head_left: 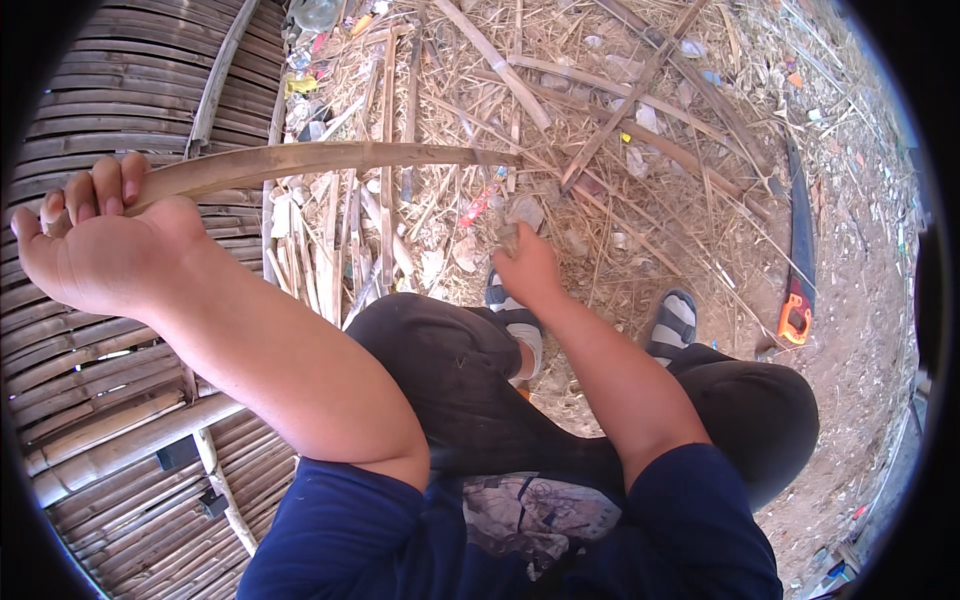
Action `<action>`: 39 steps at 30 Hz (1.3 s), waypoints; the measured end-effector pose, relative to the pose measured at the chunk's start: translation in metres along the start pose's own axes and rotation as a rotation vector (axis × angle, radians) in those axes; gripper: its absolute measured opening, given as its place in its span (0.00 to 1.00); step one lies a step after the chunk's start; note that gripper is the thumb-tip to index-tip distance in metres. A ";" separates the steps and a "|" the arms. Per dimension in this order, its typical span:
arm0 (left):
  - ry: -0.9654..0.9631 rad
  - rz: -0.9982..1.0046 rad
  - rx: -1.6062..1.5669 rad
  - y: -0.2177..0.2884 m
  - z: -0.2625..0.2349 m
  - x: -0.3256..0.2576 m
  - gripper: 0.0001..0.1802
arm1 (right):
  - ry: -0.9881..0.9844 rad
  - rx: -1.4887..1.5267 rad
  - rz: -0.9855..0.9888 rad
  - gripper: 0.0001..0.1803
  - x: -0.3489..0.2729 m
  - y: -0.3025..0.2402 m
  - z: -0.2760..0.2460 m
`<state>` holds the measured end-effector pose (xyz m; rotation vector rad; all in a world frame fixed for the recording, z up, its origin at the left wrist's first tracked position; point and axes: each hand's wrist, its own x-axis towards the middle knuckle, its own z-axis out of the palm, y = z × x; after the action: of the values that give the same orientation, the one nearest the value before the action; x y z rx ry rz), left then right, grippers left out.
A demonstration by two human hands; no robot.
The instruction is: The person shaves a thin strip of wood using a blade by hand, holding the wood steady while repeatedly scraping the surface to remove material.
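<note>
My left hand [105, 235] is closed round one end of a long, slightly bowed bamboo strip [330, 158], thumb and fingers pinching it at the far left. The strip runs to the right, and its thinner far end lies above the littered ground. My right hand [527, 265] is closed, low in front of my sandalled left foot [515, 305]. A small brownish end of something shows at its fist, but I cannot make out what it is. A pale stone-like piece [526, 212] shows just beyond that fist.
A bamboo slat wall [120, 130] stands along the left. Straw and loose bamboo strips [650, 100] cover the ground ahead. A handsaw [798, 250] with an orange and dark handle lies at the right, beyond my right foot [672, 322].
</note>
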<state>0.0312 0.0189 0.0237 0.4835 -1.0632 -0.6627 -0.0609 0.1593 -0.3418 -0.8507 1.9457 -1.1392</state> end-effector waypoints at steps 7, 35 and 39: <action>-0.013 -0.044 -0.022 0.000 0.000 0.001 0.14 | -0.030 -0.024 0.041 0.22 0.005 0.015 0.002; -0.452 -0.281 -0.325 0.002 -0.018 0.026 0.15 | -0.177 0.216 -0.133 0.23 0.006 -0.066 -0.029; -0.369 -0.178 -0.228 0.009 -0.006 0.009 0.15 | -0.104 0.189 -0.199 0.20 0.000 -0.069 -0.012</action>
<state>0.0418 0.0189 0.0327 0.2632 -1.2795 -1.0460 -0.0583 0.1372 -0.2756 -0.9952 1.6674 -1.3433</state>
